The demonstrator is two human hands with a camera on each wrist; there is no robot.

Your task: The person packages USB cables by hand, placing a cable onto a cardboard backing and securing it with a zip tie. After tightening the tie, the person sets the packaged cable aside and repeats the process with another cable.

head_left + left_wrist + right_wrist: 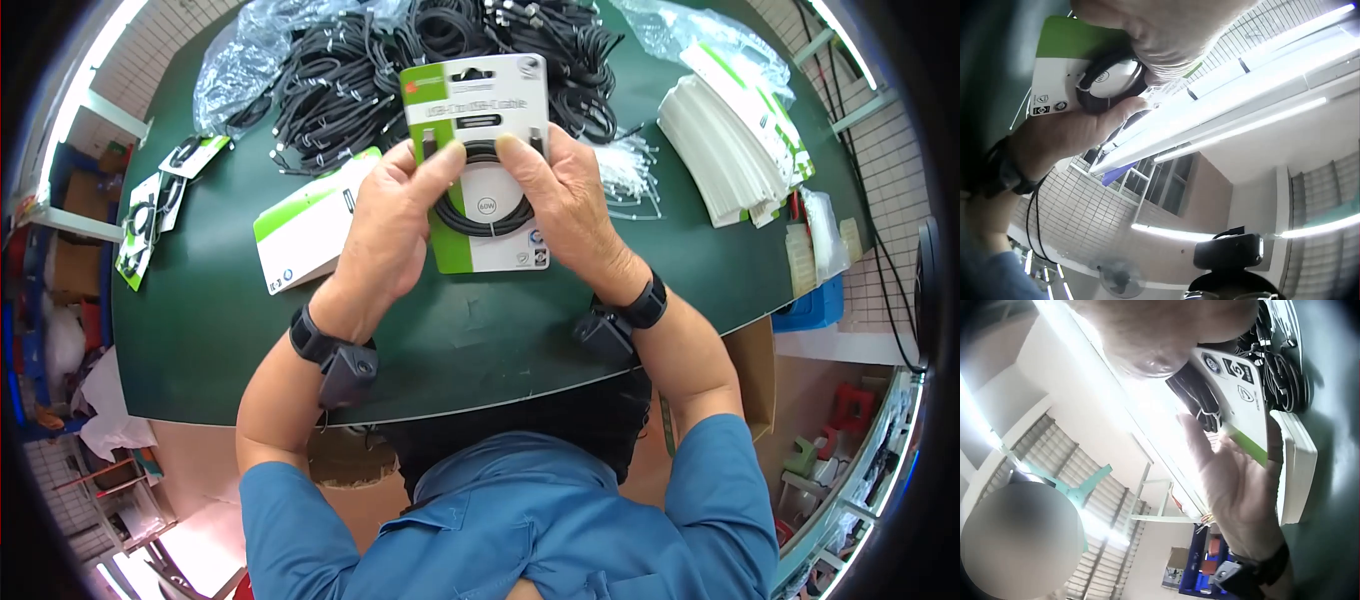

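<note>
A green-and-white USB-C cable card (510, 256) is held up over the green table, its printed front facing the head camera. A coiled black cable (462, 222) lies against its front, with a white tie at the bottom of the coil and the plug ends near the card's upper sides. My left hand (385, 215) grips the card's left edge, thumb over the coil. On the opposite edge my right hand (572, 200) pinches it, its thumb also at the coil's top. Fingers behind the card (1247, 409) show in the right wrist view.
Black coiled cables (335, 95) are heaped at the back, beside plastic bags (240, 75). A stack of cards (305, 230) lies left of the hands, a larger stack (715, 150) at right. White ties (622, 172) lie between. Carded cables (140, 220) sit at the left edge.
</note>
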